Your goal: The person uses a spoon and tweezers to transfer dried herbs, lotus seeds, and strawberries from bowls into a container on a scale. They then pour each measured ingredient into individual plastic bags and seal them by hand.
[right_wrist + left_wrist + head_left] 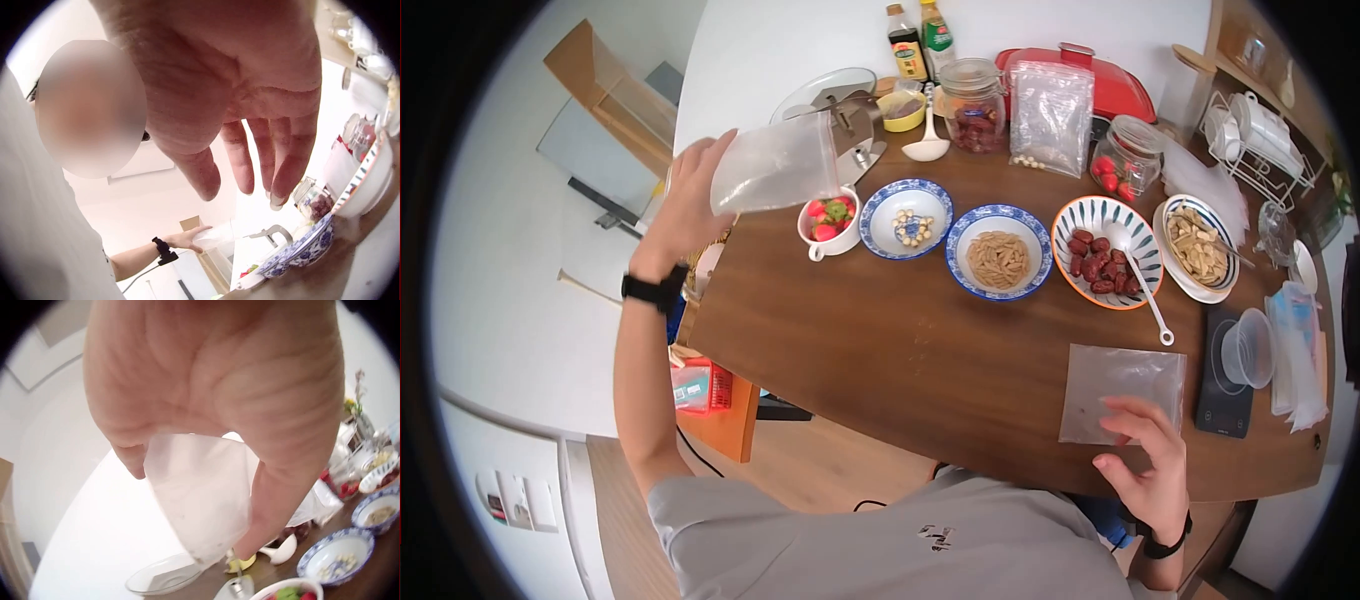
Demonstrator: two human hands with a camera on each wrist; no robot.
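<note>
My left hand (690, 195) is raised at the table's left edge and grips a clear plastic bag (775, 165); the left wrist view shows the bag (200, 494) between thumb and fingers. My right hand (1150, 470) hovers over the table's front right with fingers loosely bent, holding nothing. Beneath its fingertips a flat clear bag (1100, 385) lies on the table. In the right wrist view the right hand (237, 94) has its fingers apart and empty.
Across the table (880, 340) stand a cup of strawberries (825, 230), blue-rimmed bowls (907, 185), a bowl of red dates (1140, 235) with a spoon, and a bowl of pale slices (1200, 250). Jars, bottles and a bag of packets (1050, 115) stand behind; a black scale (1222, 400) lies right.
</note>
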